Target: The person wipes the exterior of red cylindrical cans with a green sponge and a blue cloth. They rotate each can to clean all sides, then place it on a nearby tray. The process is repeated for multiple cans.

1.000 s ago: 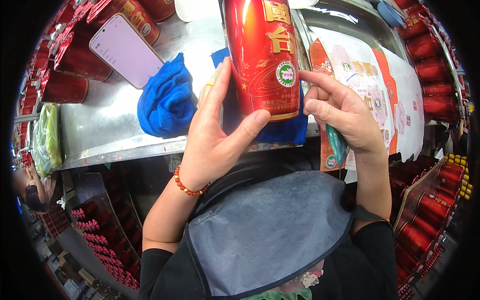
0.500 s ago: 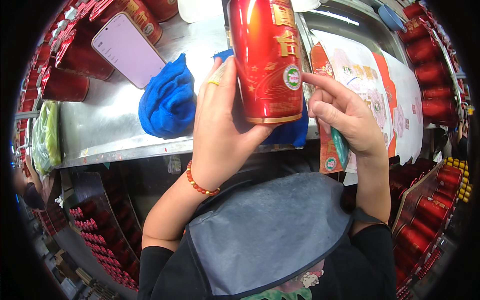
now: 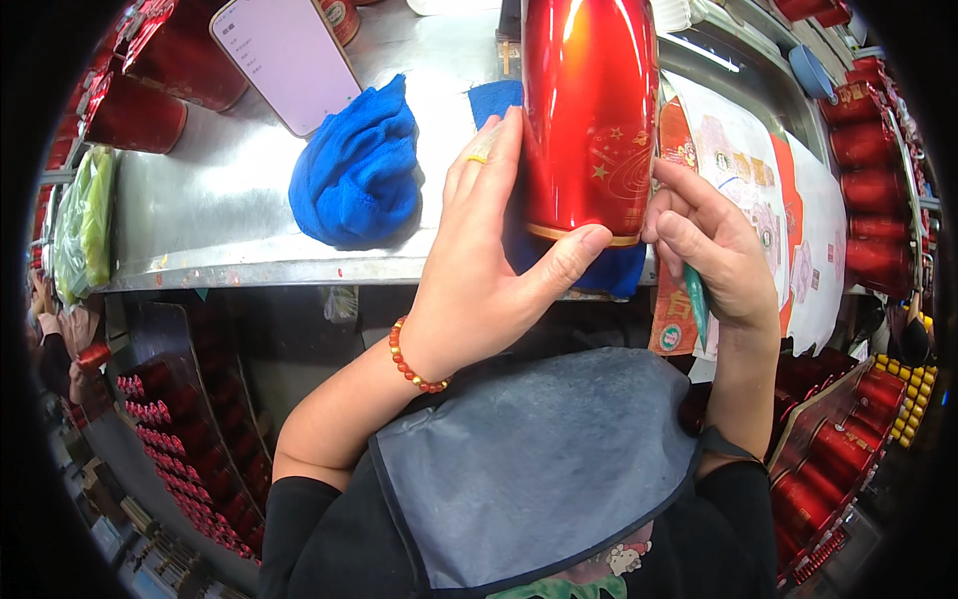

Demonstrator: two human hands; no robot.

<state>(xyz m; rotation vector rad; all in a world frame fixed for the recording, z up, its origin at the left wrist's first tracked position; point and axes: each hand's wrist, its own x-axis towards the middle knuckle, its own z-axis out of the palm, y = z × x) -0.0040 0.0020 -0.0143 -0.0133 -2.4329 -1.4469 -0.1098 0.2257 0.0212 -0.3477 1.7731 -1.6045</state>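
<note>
A glossy red bottle with a gold base rim and gold star decorations stands out in front of me over the bench. My left hand grips its left side, the thumb lying across the lower edge. At the lower right side of the bottle, the fingers of my right hand touch it. Tucked in that same hand is a slim green pointed tool, its tip aimed down. A blue cloth lies partly hidden beneath the bottle. Another crumpled blue cloth sits left of my left hand.
A phone with a lit screen leans at the far left. Printed sheets spread along the right of the metal bench. Red containers crowd the left, others the right. Racks of red bottles flank me below.
The bottle has turned about its length, carrying the large gold characters and round green emblem out of sight to the right. Bottle and both hands sit farther right in view.
</note>
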